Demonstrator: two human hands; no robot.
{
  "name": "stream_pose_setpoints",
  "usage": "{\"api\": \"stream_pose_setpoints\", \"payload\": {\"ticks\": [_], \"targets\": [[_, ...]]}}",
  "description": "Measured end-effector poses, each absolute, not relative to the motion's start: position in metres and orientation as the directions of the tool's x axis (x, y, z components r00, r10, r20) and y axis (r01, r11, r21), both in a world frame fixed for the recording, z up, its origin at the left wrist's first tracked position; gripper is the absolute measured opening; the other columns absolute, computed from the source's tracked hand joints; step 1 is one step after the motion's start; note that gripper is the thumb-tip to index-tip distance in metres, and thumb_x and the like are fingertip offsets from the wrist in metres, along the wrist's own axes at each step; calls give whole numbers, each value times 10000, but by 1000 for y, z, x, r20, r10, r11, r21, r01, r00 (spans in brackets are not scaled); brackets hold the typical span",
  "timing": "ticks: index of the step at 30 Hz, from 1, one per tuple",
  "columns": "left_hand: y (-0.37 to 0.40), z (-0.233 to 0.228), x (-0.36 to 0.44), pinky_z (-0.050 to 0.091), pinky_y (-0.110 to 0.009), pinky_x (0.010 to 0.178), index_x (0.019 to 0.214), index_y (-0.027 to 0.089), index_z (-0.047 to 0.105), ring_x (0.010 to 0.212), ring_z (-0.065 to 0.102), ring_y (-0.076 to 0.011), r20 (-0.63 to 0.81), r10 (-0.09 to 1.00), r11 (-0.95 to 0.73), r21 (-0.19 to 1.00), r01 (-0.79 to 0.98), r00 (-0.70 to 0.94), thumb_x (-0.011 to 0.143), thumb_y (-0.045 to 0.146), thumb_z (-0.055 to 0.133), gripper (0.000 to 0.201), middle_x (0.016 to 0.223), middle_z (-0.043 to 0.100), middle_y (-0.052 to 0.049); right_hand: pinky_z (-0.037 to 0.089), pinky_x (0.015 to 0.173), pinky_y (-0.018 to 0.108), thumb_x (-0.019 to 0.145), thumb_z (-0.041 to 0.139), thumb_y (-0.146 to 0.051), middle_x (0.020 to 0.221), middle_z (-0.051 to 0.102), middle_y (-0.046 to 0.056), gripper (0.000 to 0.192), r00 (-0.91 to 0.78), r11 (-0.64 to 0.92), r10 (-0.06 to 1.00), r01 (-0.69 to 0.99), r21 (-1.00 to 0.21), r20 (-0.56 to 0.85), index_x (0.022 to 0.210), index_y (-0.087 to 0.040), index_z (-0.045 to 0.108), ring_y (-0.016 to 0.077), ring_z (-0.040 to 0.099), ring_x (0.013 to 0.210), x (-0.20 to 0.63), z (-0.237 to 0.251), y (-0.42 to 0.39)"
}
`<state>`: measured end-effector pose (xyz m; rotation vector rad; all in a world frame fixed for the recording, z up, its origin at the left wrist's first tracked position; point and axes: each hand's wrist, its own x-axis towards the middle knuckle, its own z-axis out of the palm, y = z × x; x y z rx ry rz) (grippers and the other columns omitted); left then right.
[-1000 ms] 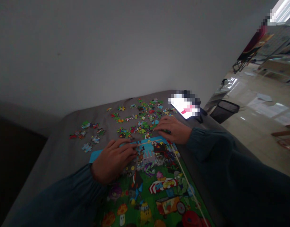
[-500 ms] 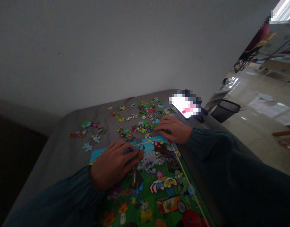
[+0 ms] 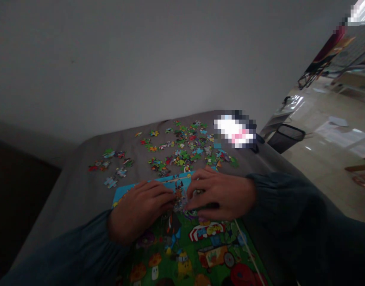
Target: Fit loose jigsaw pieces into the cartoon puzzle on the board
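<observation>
A cartoon jigsaw puzzle (image 3: 182, 238) with a blue top strip and a green lower part lies on the grey cloth. My left hand (image 3: 142, 208) rests on its upper left, fingers stretched toward the middle and tips touching the picture. From the right, my right hand (image 3: 219, 194) reaches over the upper part, its fingers arched and parted, tips down on the picture close to my left fingertips. No piece shows clearly in either hand. Between the fingertips is a small greyish patch of the picture (image 3: 179, 202). Loose puzzle pieces (image 3: 181, 159) are scattered beyond the top edge.
A smaller group of pieces (image 3: 111, 182) lies to the left on the cloth (image 3: 78, 190). A bright, blurred-out screen (image 3: 234, 129) is at the back right corner. A pale wall (image 3: 141, 71) borders the table's far side. Off to the right stands a dark-framed chair (image 3: 286, 137).
My right hand has moved from the loose pieces toward me, onto the puzzle's upper part beside my left hand. Pieces it covered now show. My left hand has barely moved.
</observation>
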<state>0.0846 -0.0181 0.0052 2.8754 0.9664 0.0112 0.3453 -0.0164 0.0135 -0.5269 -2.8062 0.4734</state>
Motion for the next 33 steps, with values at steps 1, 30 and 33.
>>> {"api": "stream_pose_setpoints", "payload": {"ticks": [1, 30, 33], "targets": [[-20, 6, 85, 506, -433, 858, 1134, 277, 673, 999, 646, -263, -31, 597, -797, 88, 597, 802, 862, 271, 675, 272, 1078, 709, 1, 391, 936, 428, 897, 577, -314, 1112, 653, 55, 283, -913, 889, 377, 310, -337, 154, 1148, -240, 684, 244, 485, 1076, 342, 13, -21], [-24, 9, 83, 467, -336, 772, 995, 250, 704, 833, 670, -185, 100, 444, -896, 46, 442, 890, 981, 322, 479, 236, 897, 731, 7, 351, 1018, 451, 880, 576, -302, 1215, 626, 48, 291, -923, 897, 372, 328, -296, 104, 1134, -204, 678, 266, 448, 1173, 340, 6, -24], [-24, 9, 83, 478, -350, 795, 1037, 267, 697, 875, 660, -204, 82, 458, -889, 44, 456, 885, 914, 384, 597, 197, 964, 716, 16, 348, 1013, 459, 878, 576, -301, 1214, 625, 59, 298, -925, 897, 366, 321, -304, 105, 1137, -193, 677, 267, 444, 1167, 340, 6, -24]]}}
